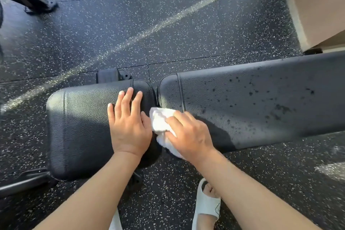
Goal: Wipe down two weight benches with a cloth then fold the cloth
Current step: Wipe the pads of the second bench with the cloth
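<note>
A black padded weight bench lies across the view in two parts: a short seat pad (80, 127) on the left and a long back pad (261, 102) on the right, which is speckled with dark wet spots. My left hand (128, 125) rests flat on the seat pad, fingers straight, near the gap between the pads. My right hand (188, 134) grips a bunched white cloth (160, 119) and presses it on the near left end of the back pad, beside the gap.
Speckled black rubber flooring (168, 33) surrounds the bench, crossed by a strip of sunlight. A black frame leg (31, 0) stands at the upper left, a beige wall or box (317, 5) at the upper right. My foot in a white sandal (205, 203) stands below the bench.
</note>
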The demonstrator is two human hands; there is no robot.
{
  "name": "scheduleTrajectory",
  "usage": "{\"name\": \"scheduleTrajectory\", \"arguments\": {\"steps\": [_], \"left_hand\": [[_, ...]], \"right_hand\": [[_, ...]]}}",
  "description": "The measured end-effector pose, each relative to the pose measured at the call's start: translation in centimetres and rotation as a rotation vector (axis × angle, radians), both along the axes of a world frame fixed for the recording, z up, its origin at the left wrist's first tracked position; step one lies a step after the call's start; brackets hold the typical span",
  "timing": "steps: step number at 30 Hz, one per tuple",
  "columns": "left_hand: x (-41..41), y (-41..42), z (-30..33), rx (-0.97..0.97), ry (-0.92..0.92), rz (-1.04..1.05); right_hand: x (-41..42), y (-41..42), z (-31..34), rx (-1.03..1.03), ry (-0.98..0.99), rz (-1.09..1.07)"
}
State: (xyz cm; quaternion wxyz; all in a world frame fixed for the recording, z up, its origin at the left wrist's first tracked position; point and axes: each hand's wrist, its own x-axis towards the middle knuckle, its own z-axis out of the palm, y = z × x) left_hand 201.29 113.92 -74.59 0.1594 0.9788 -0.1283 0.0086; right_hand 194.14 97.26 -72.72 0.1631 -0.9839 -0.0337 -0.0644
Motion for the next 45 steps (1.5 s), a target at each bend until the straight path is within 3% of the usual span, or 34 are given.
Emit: {"name": "scheduleTrajectory", "arguments": {"steps": [3,8,13,19,24,28,31,35,40,42,45], "left_hand": [[0.0,-0.3,-0.3,0.033,0.003,0.003],[0.0,-0.3,-0.5,0.07,0.005,0.006],[0.0,0.0,-0.9,0.085,-0.004,0.0],[0.2,0.1,-1.3,0.082,-0.022,-0.012],[0.2,0.1,-1.4,0.099,-0.019,-0.005],[0.2,0.0,-1.5,0.113,-0.029,-0.012],[0.3,0.0,-1.2,0.119,-0.039,-0.009],[0.2,-0.2,-0.9,0.116,-0.033,-0.009],[0.1,-0.3,-0.9,0.113,-0.055,0.002],[0.1,-0.4,-0.8,0.105,-0.064,0.006],[0.2,-0.3,-1.0,0.086,-0.066,0.005]], "right_hand": [[7.8,-1.2,-0.3,0.014,-0.072,-0.164],[16.3,-2.7,-1.3,0.076,-0.021,-0.306],[9.3,-1.1,-1.5,0.105,-0.133,-0.275],[-3.8,0.3,-1.9,0.117,-0.054,0.018],[3.5,-2.1,-1.7,0.097,-0.179,-0.026],[13.7,-2.0,-1.2,0.08,-0.107,-0.282],[16.5,-1.3,-1.5,0.093,-0.032,-0.234],[13.1,-2.1,-0.7,0.15,-0.062,-0.183],[1.6,-7.0,-0.5,0.103,-0.077,0.156],[-0.2,-11.7,-0.9,0.037,-0.021,0.06],[0.9,-16.3,-0.9,0.012,0.077,-0.314]]}}
